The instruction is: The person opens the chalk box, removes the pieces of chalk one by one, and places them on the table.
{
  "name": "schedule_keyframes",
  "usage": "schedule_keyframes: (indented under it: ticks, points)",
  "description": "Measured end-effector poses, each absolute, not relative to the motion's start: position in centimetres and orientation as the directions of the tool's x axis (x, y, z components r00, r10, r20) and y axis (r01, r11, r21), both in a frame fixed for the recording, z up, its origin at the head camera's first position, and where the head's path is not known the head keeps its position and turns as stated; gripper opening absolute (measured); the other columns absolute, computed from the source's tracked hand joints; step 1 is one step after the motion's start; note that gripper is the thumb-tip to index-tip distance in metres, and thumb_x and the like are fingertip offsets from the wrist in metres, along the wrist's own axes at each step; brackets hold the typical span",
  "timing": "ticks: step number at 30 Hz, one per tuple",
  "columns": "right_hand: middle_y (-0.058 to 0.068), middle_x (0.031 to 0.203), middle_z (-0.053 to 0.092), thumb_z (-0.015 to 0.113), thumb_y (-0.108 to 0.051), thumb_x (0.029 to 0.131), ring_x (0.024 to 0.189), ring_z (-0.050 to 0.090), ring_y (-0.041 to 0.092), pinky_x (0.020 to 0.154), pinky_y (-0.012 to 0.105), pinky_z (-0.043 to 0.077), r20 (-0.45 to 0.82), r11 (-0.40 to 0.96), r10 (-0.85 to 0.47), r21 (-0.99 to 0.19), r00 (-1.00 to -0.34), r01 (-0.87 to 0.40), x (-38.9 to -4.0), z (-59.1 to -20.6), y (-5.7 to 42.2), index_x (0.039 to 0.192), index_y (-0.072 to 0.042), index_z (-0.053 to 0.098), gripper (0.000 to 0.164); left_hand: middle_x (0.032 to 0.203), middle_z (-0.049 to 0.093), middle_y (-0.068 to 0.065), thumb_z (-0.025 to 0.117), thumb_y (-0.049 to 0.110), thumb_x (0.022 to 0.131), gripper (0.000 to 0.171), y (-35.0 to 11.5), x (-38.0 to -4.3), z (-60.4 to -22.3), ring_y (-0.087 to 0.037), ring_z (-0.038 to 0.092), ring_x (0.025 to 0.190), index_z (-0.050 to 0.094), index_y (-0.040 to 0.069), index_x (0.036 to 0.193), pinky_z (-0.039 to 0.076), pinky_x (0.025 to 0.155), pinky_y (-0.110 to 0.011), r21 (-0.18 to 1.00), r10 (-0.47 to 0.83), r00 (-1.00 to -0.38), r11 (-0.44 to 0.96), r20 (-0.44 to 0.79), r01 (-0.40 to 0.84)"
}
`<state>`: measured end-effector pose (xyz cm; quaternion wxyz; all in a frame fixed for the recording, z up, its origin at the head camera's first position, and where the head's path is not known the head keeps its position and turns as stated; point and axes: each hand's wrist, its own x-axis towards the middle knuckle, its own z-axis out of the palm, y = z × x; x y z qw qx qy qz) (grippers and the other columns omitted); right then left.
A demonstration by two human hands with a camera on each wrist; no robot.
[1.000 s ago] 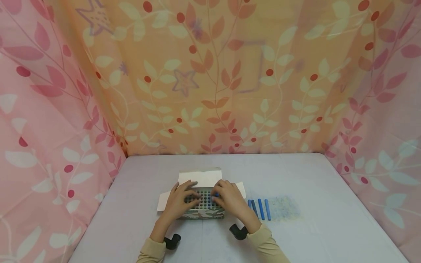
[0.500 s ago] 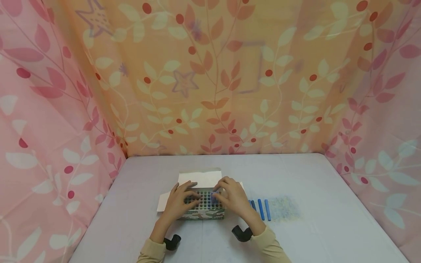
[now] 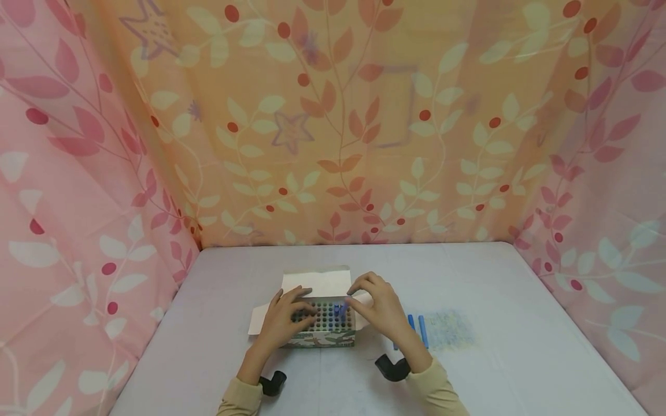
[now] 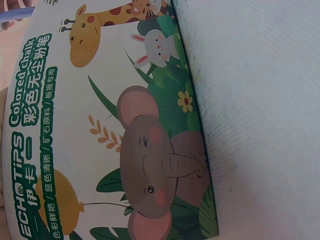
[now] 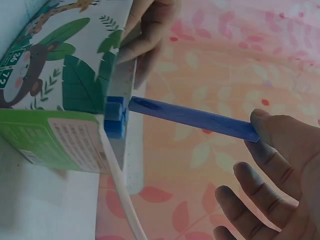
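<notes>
A chalk box (image 3: 328,340) with cartoon animals on its front stands open on the table, a grid of round holes on top. My right hand (image 3: 382,306) pinches one end of a blue chalk stick (image 5: 192,118) between thumb and index finger, the other fingers loosely bent. In the right wrist view the stick's far end is right at the box's open top, beside several blue chalk ends (image 5: 115,117) that stick up from it. My left hand (image 3: 285,315) rests on the left end of the box, its relaxed fingers over the holes.
White cardboard flaps (image 3: 316,283) spread out behind and beside the box. Blue chalk sticks (image 3: 423,332) lie on the table (image 3: 520,346) at right, partly behind my right forearm, next to a smudged patch (image 3: 450,329) of chalk dust. Patterned curtains (image 3: 333,173) enclose the table.
My right hand has moved up and to the right, away from the holes, and the blue chalk stick now shows below its fingertips. My left hand and the box have stayed put.
</notes>
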<state>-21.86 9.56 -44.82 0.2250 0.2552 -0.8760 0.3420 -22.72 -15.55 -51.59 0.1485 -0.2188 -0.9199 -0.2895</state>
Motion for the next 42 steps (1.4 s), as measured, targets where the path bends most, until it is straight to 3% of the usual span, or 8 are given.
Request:
schedule_keyframes:
  ticks: [28, 36, 42]
  points:
    - [-0.007, 0.096, 0.058, 0.076, -0.019, 0.077, 0.094, 0.057, 0.014, 0.079, 0.041, 0.053, 0.552, 0.654, -0.215, -0.531, -0.805, -0.539, -21.4, -42.4, 15.7, 0.086, -0.019, 0.069, 0.012, 0.133, 0.053, 0.002, 0.073, 0.037, 0.078, 0.016, -15.7, -22.6, -51.4, -0.024, 0.037, 0.133, 0.073, 0.026, 0.09, 0.014, 0.115, -0.05, 0.476, 0.321, -0.866, 0.734, 0.383, 0.483]
    - [-0.006, 0.094, 0.058, 0.077, -0.016, 0.076, 0.092, 0.058, 0.014, 0.074, 0.036, 0.053, 0.544, 0.694, -0.197, -0.51, -0.816, -0.508, -21.2, -42.3, 18.0, 0.085, -0.017, 0.069, 0.012, 0.133, 0.053, 0.002, 0.073, 0.036, 0.078, 0.016, -15.7, -22.6, -51.4, -0.025, 0.037, 0.133, 0.073, 0.026, 0.09, 0.014, 0.115, -0.05, 0.479, 0.326, -0.86, 0.726, 0.391, 0.493]
    - [-0.009, 0.095, 0.058, 0.076, -0.016, 0.077, 0.093, 0.057, 0.011, 0.079, 0.037, 0.053, 0.509, 0.702, -0.173, -0.537, -0.843, -0.468, -21.0, -42.2, 19.6, 0.086, -0.019, 0.068, 0.012, 0.133, 0.053, 0.001, 0.073, 0.036, 0.078, 0.015, -15.7, -22.6, -51.4, -0.025, 0.037, 0.133, 0.073, 0.026, 0.09, 0.014, 0.115, -0.051, 0.477, 0.325, -0.86, 0.727, 0.393, 0.493]
